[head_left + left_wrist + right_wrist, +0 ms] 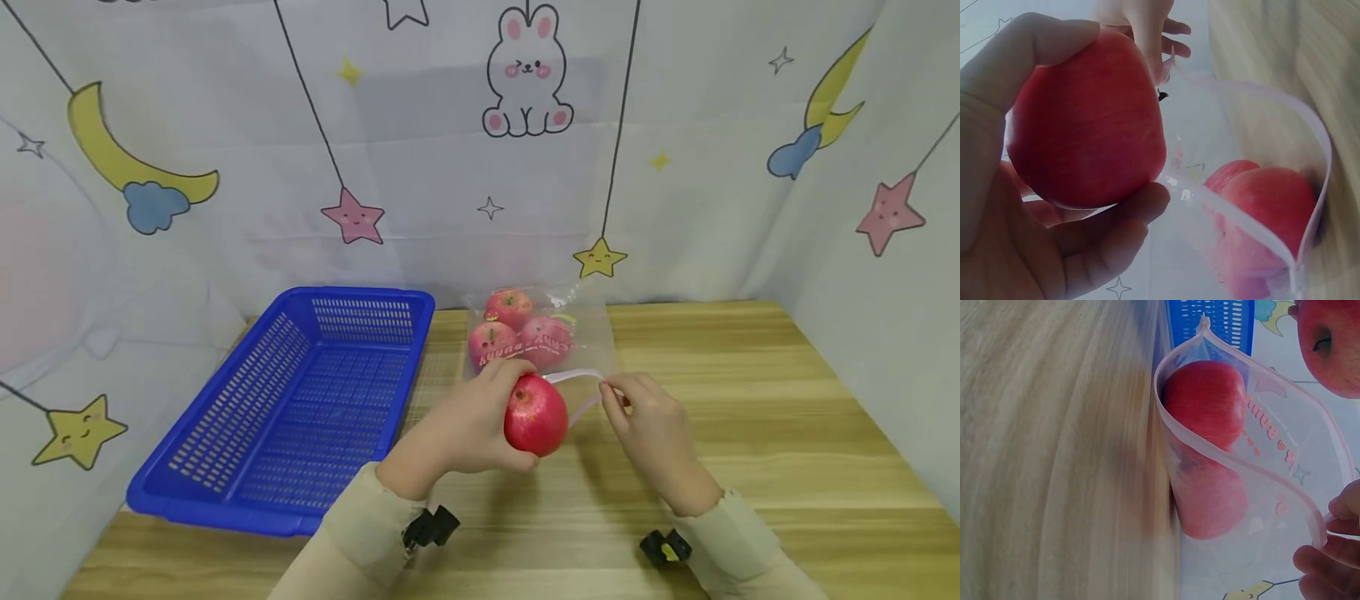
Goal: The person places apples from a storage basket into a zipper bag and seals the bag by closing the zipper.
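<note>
A red apple [536,415] is gripped in my left hand [468,421], the thumb and fingers curled round its sides; the left wrist view shows this apple [1088,122] up close. My right hand [651,429] pinches one corner of the pink-edged rim of a clear zip bag [592,333]. In the right wrist view the bag's mouth gapes, and red apples [1207,403] lie inside it. From the head view, three apples show through the plastic, with lettering printed over them. The held apple is outside the bag, beside its mouth.
To the left on the wooden table [750,417] stands a blue plastic basket [405,375] with slotted walls and nothing in it. A white curtain [450,167] printed with stars, moons and a rabbit hangs behind and at both sides.
</note>
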Action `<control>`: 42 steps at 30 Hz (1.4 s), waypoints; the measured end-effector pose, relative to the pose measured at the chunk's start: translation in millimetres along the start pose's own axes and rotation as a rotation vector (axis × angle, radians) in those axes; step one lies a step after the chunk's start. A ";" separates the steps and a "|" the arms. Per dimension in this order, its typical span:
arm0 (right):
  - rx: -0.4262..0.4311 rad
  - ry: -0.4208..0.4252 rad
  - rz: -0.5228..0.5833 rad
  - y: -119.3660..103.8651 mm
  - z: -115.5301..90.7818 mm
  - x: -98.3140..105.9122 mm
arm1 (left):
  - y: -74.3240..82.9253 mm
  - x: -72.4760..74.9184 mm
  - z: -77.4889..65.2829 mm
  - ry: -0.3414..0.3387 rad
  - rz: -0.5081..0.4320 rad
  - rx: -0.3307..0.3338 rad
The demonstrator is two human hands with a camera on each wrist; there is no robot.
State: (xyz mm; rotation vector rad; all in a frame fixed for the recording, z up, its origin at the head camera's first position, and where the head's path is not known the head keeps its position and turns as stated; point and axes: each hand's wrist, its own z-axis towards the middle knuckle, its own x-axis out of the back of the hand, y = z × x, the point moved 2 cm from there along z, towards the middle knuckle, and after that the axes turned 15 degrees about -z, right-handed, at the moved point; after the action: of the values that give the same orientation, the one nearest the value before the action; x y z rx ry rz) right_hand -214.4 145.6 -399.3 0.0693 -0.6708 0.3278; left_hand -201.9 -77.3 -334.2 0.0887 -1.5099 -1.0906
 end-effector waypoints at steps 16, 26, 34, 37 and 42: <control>-0.067 -0.021 0.038 -0.6 -0.6 -0.1 | -0.8 -39.0 -7.6 0.155 -0.023 -0.068; -0.089 -0.033 0.041 -0.1 0.0 0.6 | -0.9 -60.9 -4.1 0.229 -0.015 -0.005; -0.103 -0.042 0.046 -0.6 -0.2 0.1 | -3.0 -74.3 -0.2 0.265 0.019 0.023; -0.103 -0.042 0.051 -0.9 -0.3 0.4 | -3.6 -78.2 1.7 0.284 0.030 0.036; -0.110 -0.047 0.051 0.2 -1.5 0.9 | -4.2 -81.5 4.3 0.310 0.048 0.059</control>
State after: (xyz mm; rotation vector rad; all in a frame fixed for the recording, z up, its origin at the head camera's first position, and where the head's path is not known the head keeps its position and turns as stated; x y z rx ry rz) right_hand -212.9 146.3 -399.9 -0.0456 -0.7374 0.3385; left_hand -184.2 -27.5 -396.5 0.2503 -1.2588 -0.9459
